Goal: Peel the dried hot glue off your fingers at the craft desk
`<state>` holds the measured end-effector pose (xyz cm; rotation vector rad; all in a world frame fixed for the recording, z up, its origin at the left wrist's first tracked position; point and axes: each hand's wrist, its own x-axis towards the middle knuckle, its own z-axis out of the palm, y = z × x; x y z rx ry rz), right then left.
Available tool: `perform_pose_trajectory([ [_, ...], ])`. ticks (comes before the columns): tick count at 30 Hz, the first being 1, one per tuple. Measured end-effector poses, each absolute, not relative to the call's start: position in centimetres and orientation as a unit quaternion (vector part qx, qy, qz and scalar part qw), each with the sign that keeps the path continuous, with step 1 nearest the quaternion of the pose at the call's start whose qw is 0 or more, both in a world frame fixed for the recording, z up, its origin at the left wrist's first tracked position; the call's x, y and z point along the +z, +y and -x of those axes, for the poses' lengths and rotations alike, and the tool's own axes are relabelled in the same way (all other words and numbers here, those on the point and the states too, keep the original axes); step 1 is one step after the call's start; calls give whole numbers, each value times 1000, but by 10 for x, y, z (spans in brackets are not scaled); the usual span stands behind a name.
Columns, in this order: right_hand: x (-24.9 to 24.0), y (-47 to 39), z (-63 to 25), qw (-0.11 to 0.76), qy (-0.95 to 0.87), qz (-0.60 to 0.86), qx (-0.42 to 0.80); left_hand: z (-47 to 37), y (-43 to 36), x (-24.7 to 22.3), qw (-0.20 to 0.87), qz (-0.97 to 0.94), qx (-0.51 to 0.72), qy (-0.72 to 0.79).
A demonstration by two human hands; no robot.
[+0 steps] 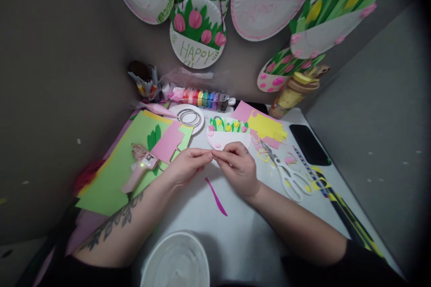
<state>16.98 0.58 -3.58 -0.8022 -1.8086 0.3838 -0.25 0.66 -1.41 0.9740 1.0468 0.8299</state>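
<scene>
My left hand (188, 164) and my right hand (238, 169) meet over the middle of the table, both with fingers pinched together. Whatever sits between the fingertips is too small to make out. Just behind the hands lies a paper-plate basket (229, 139) with paper tulips and pink flower shapes on its white front; my right hand hides part of its lower edge. Below the hands, on the white tabletop, is a magenta plastic modelling knife (216, 197).
A pink glue gun (141, 170) with a lit green light rests on green paper (111, 184) at left. White-handled scissors (286, 172), a phone (310, 144) and paper scraps lie right. A white tub (175, 262) stands in front; coloured clay (202, 97) is at the back.
</scene>
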Motion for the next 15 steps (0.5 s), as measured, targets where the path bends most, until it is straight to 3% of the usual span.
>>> perform_pose_trajectory([
  [10,-34,9,-167,498,-744,367,251,-1,7,-16,681,-366,423,472],
  [15,-32,8,-167,506,-741,382,219,-3,4,-14,639,-427,419,483],
])
